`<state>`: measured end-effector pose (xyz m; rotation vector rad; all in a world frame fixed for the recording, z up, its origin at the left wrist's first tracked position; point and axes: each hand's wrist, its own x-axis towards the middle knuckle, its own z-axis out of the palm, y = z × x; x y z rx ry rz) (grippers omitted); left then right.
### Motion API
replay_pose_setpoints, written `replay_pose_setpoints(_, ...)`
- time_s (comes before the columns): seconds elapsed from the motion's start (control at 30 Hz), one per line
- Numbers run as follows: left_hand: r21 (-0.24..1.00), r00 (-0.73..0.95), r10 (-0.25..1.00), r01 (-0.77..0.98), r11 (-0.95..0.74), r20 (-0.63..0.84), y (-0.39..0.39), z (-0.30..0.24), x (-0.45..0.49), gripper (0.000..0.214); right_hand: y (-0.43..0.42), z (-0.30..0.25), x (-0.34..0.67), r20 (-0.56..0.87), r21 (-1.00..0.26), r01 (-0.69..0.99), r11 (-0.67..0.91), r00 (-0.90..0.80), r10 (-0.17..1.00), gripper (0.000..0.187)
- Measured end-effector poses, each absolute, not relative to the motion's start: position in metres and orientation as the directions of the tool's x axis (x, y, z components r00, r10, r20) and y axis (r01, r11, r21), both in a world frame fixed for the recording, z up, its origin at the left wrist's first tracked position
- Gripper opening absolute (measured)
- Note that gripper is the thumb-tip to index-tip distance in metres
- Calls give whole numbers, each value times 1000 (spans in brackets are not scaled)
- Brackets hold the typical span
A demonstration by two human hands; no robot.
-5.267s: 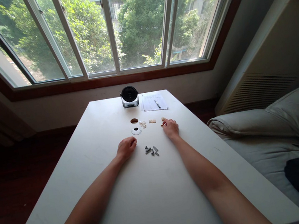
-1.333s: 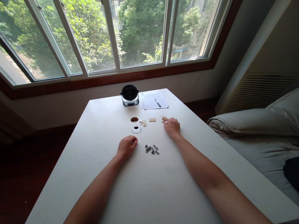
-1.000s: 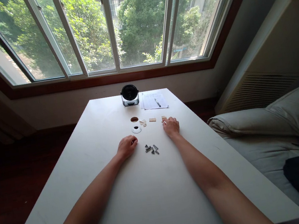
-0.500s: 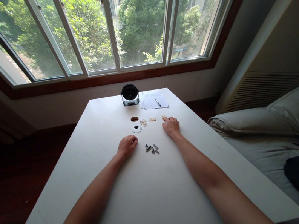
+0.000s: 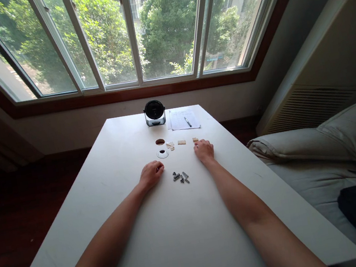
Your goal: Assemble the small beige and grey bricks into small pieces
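Observation:
My left hand (image 5: pixel 152 173) rests on the white table (image 5: pixel 167 235) with its fingers curled in; nothing shows in it. Just right of it lies a loose cluster of small grey building bricks (image 5: pixel 176 177). Farther over, my right hand (image 5: pixel 204 150) has bent fingers at the near edge of a small tan block group (image 5: pixel 195 139). Whether its fingertips pinch a piece is hidden. Left of that group lies a tidy tan block (image 5: pixel 182 142) made of small pieces, then scattered pale flat pieces (image 5: pixel 170 145).
A round hole (image 5: pixel 160 142) is cut in the tabletop, with its silver ring cover (image 5: pixel 163 154) beside it. Behind stand a small black fan (image 5: pixel 154 111) and paper sheets (image 5: pixel 179 120) with a pen (image 5: pixel 188 122) on top. A cushioned seat (image 5: pixel 300 167) borders the table's right side.
My right hand has drawn back very slightly, and a little more of the tan block group shows beyond it. My left hand and the grey bricks have stayed put.

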<state>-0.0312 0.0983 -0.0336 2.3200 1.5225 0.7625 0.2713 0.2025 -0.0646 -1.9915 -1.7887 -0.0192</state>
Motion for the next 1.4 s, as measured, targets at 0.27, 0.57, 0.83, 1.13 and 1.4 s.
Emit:
replay_pose_setpoints(0.27, 491, 305, 912, 771, -405, 274, 97, -33, -30, 19, 204, -67, 272, 275, -312, 949, -51, 142, 951, 34)
replay_pose_setpoints(0.57, 488, 299, 917, 779, -395, 265, 97, -33, -30, 19, 212, -75, 279, 303, -375, 927, -25, 148, 941, 33)
replay_pose_setpoints(0.83, 471, 295, 918, 791, -391, 266, 97, -34, -31, 19, 233, -86, 286, 385, -474, 880, 19, 188, 904, 43)
replay_pose_setpoints(1.13, 487, 293, 920, 783, -388, 261, 98, -34, -32, 19, 263, -86, 300, 371, -387, 905, 174, -19, 928, 46)
replay_pose_setpoints(1.4, 483, 299, 913, 778, -401, 277, 99, -35, -33, 19, 263, -88, 299, 374, -392, 895, 211, -54, 926, 42)
